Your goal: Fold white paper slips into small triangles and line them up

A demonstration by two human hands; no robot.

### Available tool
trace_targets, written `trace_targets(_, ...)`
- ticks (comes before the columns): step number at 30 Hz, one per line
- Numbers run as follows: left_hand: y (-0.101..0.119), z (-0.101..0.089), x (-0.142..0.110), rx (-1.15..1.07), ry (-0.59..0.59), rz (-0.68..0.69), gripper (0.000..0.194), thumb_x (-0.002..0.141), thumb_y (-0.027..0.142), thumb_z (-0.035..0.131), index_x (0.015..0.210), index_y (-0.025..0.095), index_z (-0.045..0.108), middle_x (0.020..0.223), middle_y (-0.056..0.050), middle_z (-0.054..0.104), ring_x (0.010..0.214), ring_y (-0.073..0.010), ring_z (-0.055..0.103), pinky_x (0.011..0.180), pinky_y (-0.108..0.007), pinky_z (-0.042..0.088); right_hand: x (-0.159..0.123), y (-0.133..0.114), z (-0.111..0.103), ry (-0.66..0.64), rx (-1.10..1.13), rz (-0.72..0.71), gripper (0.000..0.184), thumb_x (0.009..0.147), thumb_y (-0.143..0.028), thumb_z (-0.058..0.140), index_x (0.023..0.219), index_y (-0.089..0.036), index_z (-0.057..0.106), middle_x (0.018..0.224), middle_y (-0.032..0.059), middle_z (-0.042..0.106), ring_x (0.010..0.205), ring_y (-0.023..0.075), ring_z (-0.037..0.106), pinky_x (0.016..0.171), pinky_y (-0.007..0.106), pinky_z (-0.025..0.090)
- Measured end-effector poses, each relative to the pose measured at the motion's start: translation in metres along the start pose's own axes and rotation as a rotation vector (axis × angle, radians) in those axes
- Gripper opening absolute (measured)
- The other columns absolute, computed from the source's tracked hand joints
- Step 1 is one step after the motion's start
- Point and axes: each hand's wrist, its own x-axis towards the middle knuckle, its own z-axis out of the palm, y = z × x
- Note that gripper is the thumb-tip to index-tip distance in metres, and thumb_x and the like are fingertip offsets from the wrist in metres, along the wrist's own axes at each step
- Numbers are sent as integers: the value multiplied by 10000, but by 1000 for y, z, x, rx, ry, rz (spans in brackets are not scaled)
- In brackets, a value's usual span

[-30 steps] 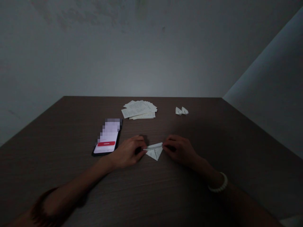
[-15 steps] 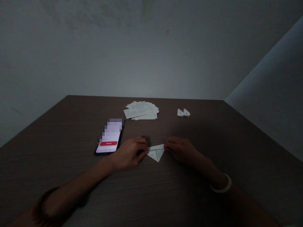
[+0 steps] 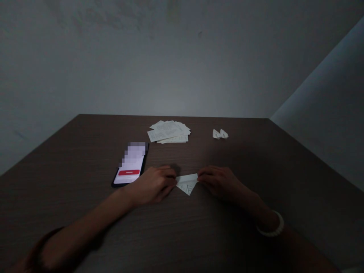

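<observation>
A small folded piece of printed paper (image 3: 187,183) lies on the table between my hands, its point toward me and a plain white band along its far edge. My left hand (image 3: 159,183) pinches the left end of that band, fingers curled. At the opposite end, my right hand (image 3: 217,181) grips the paper's right corner with fingers pressed together. The fingertips cover both corners. Just left of my left hand lies a phone (image 3: 131,165) with a lit screen and a red button on it.
A loose stack of printed paper slips (image 3: 169,131) lies toward the back of the brown table (image 3: 182,235). To its right sits a small folded paper shape (image 3: 220,134) with two raised points. A grey wall (image 3: 176,68) stands behind the table, and another wall borders its right side.
The white band at the paper's far edge looks wider and flatter. Both hands keep hold of its ends and have barely shifted.
</observation>
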Motion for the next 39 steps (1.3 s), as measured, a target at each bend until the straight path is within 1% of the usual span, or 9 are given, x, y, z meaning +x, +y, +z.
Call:
trace_targets(5, 1, 1, -1, 35, -35, -21, 209, 880, 129, 470, 862, 160, 676, 883, -72, 626, 838, -202, 596, 732, -336, 488, -1, 1, 0, 32, 50, 33, 142, 903, -221, 546, 937, -203, 683, 1025, 58, 682, 876, 163, 641, 751, 275, 488)
trace_targets(11, 2, -1, -1, 2, -13, 1, 185, 855, 141, 494, 869, 162, 678, 892, -73, 623, 837, -207, 593, 715, -339, 491, -2, 1, -1, 70, 149, 28, 170, 840, -164, 565, 952, -202, 687, 1010, 59, 675, 857, 164, 640, 737, 278, 491)
trace_targets(15, 7, -5, -2, 21, -45, -1, 154, 859, 209, 539, 890, 162, 682, 905, -76, 618, 849, -226, 600, 729, -355, 493, -5, 1, -4, 40, 190, 8, 238, 786, -134, 581, 965, -229, 707, 1033, 45, 665, 875, 166, 639, 754, 285, 485)
trace_targets(19, 11, -7, -3, 36, -59, -14, 189, 901, 275, 534, 890, 165, 687, 891, -77, 614, 851, -232, 602, 730, -357, 488, -5, 2, -7, 16, 240, 6, 235, 777, -156, 594, 968, -225, 713, 1047, 48, 656, 872, 170, 633, 765, 289, 478)
trace_targets(23, 11, -3, -2, 64, -52, -44, 274, 953, 272, 468, 837, 161, 691, 886, -73, 615, 834, -208, 601, 720, -334, 485, 0, 1, -3, 61, 295, 90, 154, 854, -185, 548, 880, -187, 700, 962, 46, 657, 790, 138, 622, 725, 255, 465)
trace_targets(26, 9, 3, 0, 96, -31, -81, 309, 962, 284, 458, 799, 154, 686, 878, -67, 615, 819, -197, 598, 715, -324, 485, 5, -1, 2, 91, 279, 192, 194, 907, -243, 524, 802, -172, 671, 886, 35, 654, 733, 125, 606, 687, 241, 449)
trace_targets(32, 8, 10, 2, 84, 10, -125, 252, 942, 279, 491, 801, 156, 660, 863, -56, 605, 822, -187, 582, 705, -297, 484, 7, -4, 8, 122, 232, 280, 119, 844, -317, 648, 821, -208, 690, 908, 16, 657, 760, 131, 615, 690, 248, 444)
trace_targets(35, 9, 9, 2, 93, 6, -114, 195, 937, 246, 487, 928, 168, 666, 909, -65, 597, 871, -201, 574, 736, -316, 493, 6, -5, 10, 131, 208, 261, 133, 818, -344, 683, 846, -215, 698, 941, 24, 659, 823, 150, 620, 735, 264, 456)
trace_targets(39, 11, 10, 1, 109, -17, -57, 280, 947, 193, 445, 1156, 229, 628, 1042, -79, 565, 945, -219, 556, 725, -331, 499, 6, -6, 11, 130, 165, 201, 118, 858, -311, 640, 852, -206, 693, 922, 30, 658, 839, 158, 608, 743, 271, 453)
